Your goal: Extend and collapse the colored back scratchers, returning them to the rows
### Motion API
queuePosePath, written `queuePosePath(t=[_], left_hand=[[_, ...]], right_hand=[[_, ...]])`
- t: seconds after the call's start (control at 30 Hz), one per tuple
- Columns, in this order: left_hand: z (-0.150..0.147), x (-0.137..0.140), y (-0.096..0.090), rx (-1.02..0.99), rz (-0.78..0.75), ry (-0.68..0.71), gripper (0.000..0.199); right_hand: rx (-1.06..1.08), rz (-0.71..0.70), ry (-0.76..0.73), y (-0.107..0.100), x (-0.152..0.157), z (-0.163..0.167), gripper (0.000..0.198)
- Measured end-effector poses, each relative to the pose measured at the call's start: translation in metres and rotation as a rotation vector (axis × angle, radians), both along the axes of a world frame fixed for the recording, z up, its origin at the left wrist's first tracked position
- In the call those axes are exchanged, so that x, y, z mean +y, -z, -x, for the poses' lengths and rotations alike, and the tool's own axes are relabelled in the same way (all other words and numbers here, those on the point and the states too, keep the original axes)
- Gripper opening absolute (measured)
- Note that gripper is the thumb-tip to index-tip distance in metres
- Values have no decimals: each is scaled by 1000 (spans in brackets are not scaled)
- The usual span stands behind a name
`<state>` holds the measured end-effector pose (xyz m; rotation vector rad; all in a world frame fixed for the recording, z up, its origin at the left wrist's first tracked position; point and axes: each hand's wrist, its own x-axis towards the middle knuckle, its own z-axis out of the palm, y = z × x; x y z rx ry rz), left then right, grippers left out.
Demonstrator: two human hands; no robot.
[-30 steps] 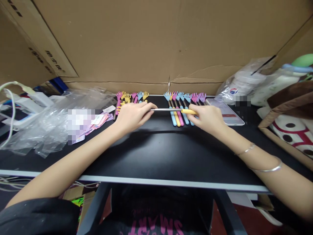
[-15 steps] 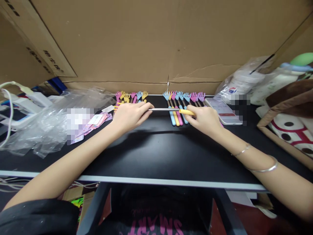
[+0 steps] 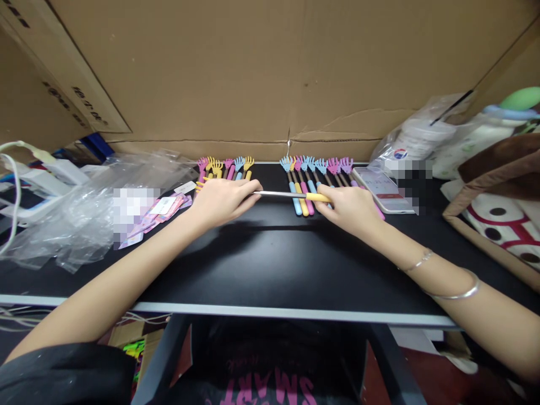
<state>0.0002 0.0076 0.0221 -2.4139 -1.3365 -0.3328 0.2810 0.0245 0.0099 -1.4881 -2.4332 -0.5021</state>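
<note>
A back scratcher [image 3: 276,194] with a thin metal rod and a yellow grip stretches level between my hands, above the black desk. My left hand [image 3: 225,199] is closed round its left end, where yellow claw tips poke out on the far side of the fist. My right hand [image 3: 352,208] is closed on the yellow grip. Behind the right hand lies a row of back scratchers [image 3: 304,185] in blue, yellow, pink and purple, claws toward the cardboard. Another group of back scratchers [image 3: 230,167] lies behind my left hand, partly covered by it.
Clear plastic bags [image 3: 84,208] and a pile of printed cards [image 3: 166,205] lie at left, beside white plugs and cables. A phone [image 3: 386,191], a bagged cup [image 3: 422,140] and a brown-handled bag [image 3: 502,219] stand at right. A cardboard wall [image 3: 253,73] closes the back.
Both hands keep their hold on the back scratcher. The distance between them has shrunk slightly, with less rod showing, and the yellow grip has shifted a little left and down.
</note>
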Motion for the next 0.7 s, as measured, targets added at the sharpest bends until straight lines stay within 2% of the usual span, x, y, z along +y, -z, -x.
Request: queuePosePath(t=[0.23, 0.43, 0.53, 0.63, 0.7], left_hand=[[1, 4, 1, -9, 185, 15, 44], [7, 7, -3, -137, 584, 141, 43], [10, 8, -4, -191, 709, 218, 43], [11, 9, -3, -193, 717, 216, 44], [9, 8, -1, -155, 615, 154, 46]], right_hand=[[-47, -99, -61, 4, -3, -1, 31], [-84, -199, -109, 4, -6, 0, 36], [-82, -224, -126, 4, -8, 2, 41], [-69, -233, -140, 4, -8, 3, 42], [-66, -229, -141, 4, -8, 2, 41]])
